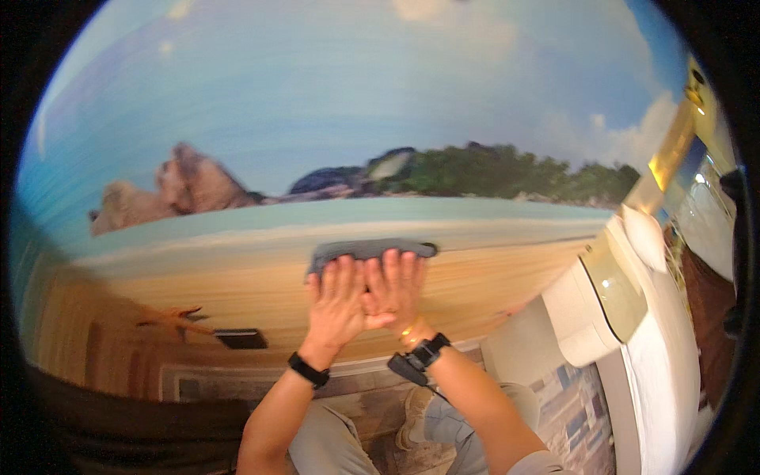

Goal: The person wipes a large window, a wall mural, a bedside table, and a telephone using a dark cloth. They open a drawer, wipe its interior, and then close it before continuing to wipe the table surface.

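A folded grey cloth (pixel 368 248) lies against a glossy wall mural (pixel 297 219) of a beach, rocks and trees. Both of my hands rest flat on the cloth's lower part, side by side, with their thumbs meeting or overlapping. My left hand (pixel 338 303) has its fingers pointing up, with a black band on the wrist. My right hand (pixel 396 288) is pressed beside it and wears a gold bracelet and a black strapped device. The cloth reaches past the fingertips at the top, and a dark spot shows at its right end.
At the right stand a white bedside cabinet (pixel 585 309) with a glassy top and what looks like a bed with white bedding (pixel 662 344). A black rectangular plate (pixel 240 339) sits low on the wall. My knees and a shoe (pixel 414 418) are below, over a wood-patterned floor.
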A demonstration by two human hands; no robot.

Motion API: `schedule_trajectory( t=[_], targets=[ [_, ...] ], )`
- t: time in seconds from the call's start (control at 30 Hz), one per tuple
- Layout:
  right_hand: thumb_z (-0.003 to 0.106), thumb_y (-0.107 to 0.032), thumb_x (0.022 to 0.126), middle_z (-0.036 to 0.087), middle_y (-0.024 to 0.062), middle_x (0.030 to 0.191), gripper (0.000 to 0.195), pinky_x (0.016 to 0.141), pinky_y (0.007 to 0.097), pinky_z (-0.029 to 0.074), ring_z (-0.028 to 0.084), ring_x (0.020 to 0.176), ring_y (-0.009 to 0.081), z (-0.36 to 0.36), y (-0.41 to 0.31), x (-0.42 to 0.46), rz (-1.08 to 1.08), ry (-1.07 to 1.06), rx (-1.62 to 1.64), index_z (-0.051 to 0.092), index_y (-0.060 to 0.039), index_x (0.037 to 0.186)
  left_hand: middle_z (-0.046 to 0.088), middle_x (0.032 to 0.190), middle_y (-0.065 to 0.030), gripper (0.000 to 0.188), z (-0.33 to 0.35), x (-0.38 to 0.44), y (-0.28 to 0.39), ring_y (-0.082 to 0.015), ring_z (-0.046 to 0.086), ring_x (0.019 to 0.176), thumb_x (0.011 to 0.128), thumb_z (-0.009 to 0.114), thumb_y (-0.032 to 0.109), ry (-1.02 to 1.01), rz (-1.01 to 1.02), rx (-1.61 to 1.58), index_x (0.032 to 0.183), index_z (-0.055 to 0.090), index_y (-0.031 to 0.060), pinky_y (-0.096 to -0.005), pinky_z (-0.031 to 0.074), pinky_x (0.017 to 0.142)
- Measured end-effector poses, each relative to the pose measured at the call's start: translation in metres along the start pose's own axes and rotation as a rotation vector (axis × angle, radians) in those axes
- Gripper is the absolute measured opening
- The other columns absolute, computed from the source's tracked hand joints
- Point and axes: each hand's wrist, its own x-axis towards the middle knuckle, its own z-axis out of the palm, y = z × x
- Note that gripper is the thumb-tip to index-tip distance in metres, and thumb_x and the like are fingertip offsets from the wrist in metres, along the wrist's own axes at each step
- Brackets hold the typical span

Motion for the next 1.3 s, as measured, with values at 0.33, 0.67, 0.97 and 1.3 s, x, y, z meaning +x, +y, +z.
schedule_trajectory(
  t=[0.33,0.67,0.97,1.3],
  targets=[
    [0.047,-0.035,0.087,0.021,0.0045,0.146,0.055,0.108,0.0456,0.009,0.013,0.135,0.0232,-0.001,-0.020,-0.104,-0.001,-0.253,0.176,0.032,-0.0174,0.138,0.003,0.141,-0.0321,0.106,0.039,-0.107,0.047,-0.0479,0.002,0.131,0.073,0.030,0.077,-0.293,-0.067,-0.068,0.139,0.011,-0.0036,-0.0614,0.001,0.102],
    [0.037,-0.040,0.089,0.029,0.0102,0.142,0.049,0.105,0.0529,0.010,0.016,0.134,0.0304,-0.038,0.059,-0.006,0.132,-0.075,0.062,0.043,-0.0148,0.131,0.024,0.139,-0.0239,0.097,0.007,0.041,0.065,-0.0396,0.017,0.130,0.071,0.035,0.075,-0.092,-0.129,-0.156,0.132,0.034,-0.0012,-0.0553,0.003,0.104],
    [0.048,-0.034,0.086,0.020,0.0101,0.145,0.056,0.107,0.0510,0.008,0.011,0.135,0.0297,-0.029,0.069,-0.174,0.251,-0.214,0.184,0.033,-0.0142,0.136,0.022,0.138,-0.0296,0.100,0.037,-0.029,0.144,-0.0451,0.016,0.128,0.071,0.036,0.074,-0.821,-0.131,-0.413,0.131,0.031,-0.0060,-0.0602,0.007,0.101],
    [0.044,-0.033,0.087,0.028,0.0077,0.143,0.051,0.107,0.0491,0.008,0.019,0.133,0.0279,-0.081,0.159,-0.054,0.313,0.025,0.200,0.037,-0.0147,0.134,0.012,0.142,-0.0291,0.104,0.024,0.092,0.174,-0.0441,0.006,0.132,0.071,0.035,0.075,-0.256,0.022,-0.059,0.136,0.020,-0.0044,-0.0558,0.000,0.104]
  ],
)
